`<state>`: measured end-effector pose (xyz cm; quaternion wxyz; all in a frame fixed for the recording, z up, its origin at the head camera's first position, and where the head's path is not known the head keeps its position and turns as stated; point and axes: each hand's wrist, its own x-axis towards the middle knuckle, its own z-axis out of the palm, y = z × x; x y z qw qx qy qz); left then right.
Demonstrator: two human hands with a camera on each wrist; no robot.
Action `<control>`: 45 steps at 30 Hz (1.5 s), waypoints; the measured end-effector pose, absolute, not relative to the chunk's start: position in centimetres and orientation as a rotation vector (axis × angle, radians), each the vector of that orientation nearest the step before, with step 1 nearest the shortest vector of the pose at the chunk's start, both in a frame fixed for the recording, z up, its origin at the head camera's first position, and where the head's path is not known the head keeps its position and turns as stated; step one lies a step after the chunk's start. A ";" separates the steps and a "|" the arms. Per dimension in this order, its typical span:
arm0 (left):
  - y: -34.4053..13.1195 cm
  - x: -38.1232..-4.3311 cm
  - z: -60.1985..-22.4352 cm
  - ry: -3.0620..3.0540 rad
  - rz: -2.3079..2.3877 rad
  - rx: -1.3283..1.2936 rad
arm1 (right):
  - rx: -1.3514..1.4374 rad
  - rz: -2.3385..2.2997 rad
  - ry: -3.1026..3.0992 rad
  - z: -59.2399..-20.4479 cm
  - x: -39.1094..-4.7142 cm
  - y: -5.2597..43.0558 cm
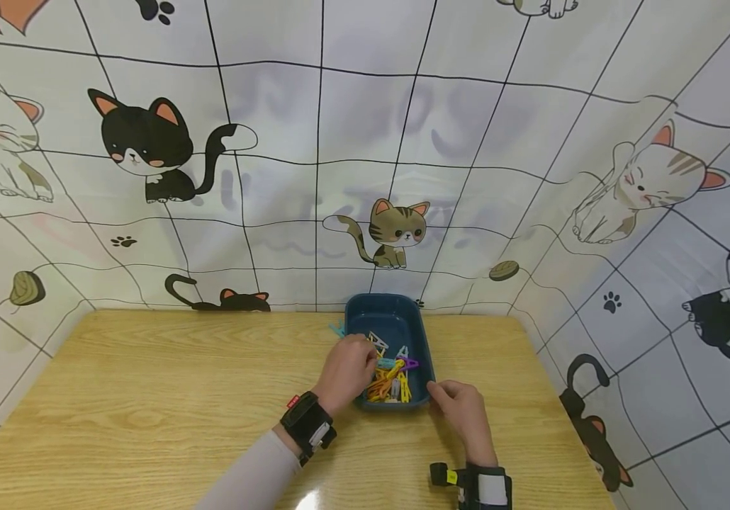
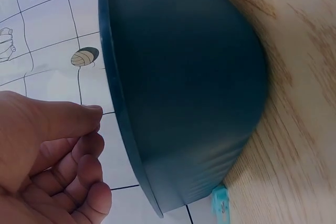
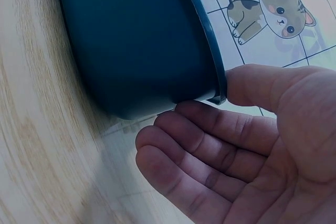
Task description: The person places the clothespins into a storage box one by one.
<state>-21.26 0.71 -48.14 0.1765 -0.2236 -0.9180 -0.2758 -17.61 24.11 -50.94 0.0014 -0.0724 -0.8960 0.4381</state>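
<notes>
A dark blue plastic bin (image 1: pixel 429 354) stands on the table with clothespins (image 1: pixel 385 386) heaped at its near end: yellow, orange, grey, purple and light blue. My left hand (image 1: pixel 349 368) hangs over the bin's left rim. Its fingers (image 2: pixel 89 166) are curled, thumb tip against the index finger, and no clothespin shows between them. In the head view the fingertips overlap the heap beside a light blue clothespin (image 1: pixel 385 363). At the near right corner, my right hand (image 1: pixel 463 414) pinches the rim between thumb (image 3: pixel 249 85) and index finger, the other fingers extended under it.
Another light blue clothespin (image 1: pixel 337 329) lies on the wooden table (image 1: pixel 199 397) outside the bin, by its far left side; it also shows in the left wrist view. A cat-print curtain (image 1: pixel 288 191) rises behind the table and along both sides.
</notes>
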 end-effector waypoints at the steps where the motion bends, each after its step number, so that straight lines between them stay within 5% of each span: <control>1: 0.7 -21.3 -48.1 -2.599 -0.785 -0.631 | -0.224 1.374 -2.812 -50.9 -17.6 24.1; 25: -2.7 -21.7 -46.9 -2.593 -0.918 -0.500 | -0.208 1.345 -2.825 -51.0 -17.6 24.1; 45: -6.5 -26.0 -46.6 -2.571 -0.731 -0.506 | -0.220 1.341 -2.843 -50.9 -17.7 24.1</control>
